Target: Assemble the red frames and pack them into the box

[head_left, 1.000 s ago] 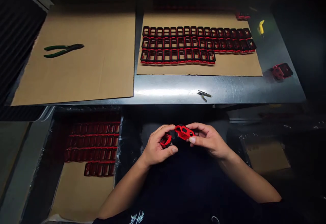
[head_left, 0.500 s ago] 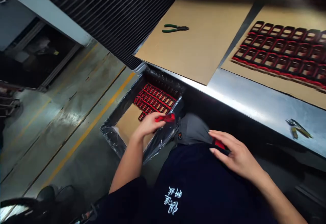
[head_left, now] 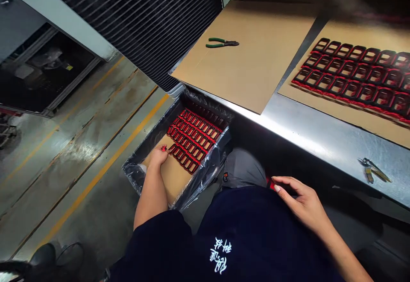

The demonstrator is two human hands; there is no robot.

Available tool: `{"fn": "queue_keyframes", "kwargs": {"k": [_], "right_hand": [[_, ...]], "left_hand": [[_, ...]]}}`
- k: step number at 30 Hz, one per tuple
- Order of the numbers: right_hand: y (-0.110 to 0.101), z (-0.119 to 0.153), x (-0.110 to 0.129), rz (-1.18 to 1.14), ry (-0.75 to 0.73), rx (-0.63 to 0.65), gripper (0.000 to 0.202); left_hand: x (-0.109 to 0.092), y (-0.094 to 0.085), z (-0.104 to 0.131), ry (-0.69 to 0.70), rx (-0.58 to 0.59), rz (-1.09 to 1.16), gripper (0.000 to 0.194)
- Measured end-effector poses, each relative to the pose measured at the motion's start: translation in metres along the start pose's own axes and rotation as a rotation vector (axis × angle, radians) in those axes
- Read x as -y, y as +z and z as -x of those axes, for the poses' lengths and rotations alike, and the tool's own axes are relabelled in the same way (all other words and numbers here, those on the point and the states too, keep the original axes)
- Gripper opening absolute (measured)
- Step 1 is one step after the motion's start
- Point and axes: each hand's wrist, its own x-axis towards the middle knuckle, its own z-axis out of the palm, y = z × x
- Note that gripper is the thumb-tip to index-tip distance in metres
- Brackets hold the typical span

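Observation:
My left hand reaches into a plastic-lined box at the lower left, its fingers closed on a small red part. Beside it, rows of red and black frames lie on cardboard inside the box. Near my lap, my right hand has thumb and fingertips around another red part, which is mostly hidden.
On the metal bench, a cardboard sheet bears green-handled pliers. More red and black frames fill a second sheet at right. Another cutter lies near the bench edge.
My left hand has moved left and deeper into the box, and more frames now show in its nearest row. My right hand has shifted slightly down and right.

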Motion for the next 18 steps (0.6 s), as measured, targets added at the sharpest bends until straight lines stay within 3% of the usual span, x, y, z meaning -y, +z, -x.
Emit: {"fn": "queue_keyframes", "kwargs": {"k": [2, 4, 8, 10, 12, 14, 16, 18], "right_hand": [[0.003, 0.002, -0.003, -0.008, 0.026, -0.007, 0.031], [0.007, 0.002, -0.002, -0.006, 0.037, 0.002, 0.031], [0.016, -0.001, 0.016, -0.112, -0.004, 0.073, 0.042], [0.016, -0.002, 0.026, -0.091, -0.047, -0.09, 0.07], [0.01, -0.001, 0.031, 0.006, -0.141, -0.29, 0.09], [0.001, 0.002, 0.03, 0.057, -0.214, -0.352, 0.09], [-0.006, 0.008, 0.026, 0.048, -0.261, -0.359, 0.084], [-0.009, 0.015, 0.023, 0.024, -0.304, -0.398, 0.082]], "left_hand": [[-0.02, 0.002, 0.016, 0.005, 0.053, 0.197, 0.037], [-0.05, 0.022, 0.041, 0.045, 0.177, 0.423, 0.04], [-0.127, 0.102, 0.12, 0.202, 0.669, 0.803, 0.062], [-0.158, 0.137, 0.166, 0.251, 0.956, 0.906, 0.072], [-0.175, 0.157, 0.205, 0.194, 1.325, 1.048, 0.071], [-0.184, 0.167, 0.228, 0.04, 1.61, 1.122, 0.067], [-0.188, 0.172, 0.237, -0.078, 1.726, 1.085, 0.068], [-0.189, 0.175, 0.24, -0.098, 1.778, 0.98, 0.071]]}}
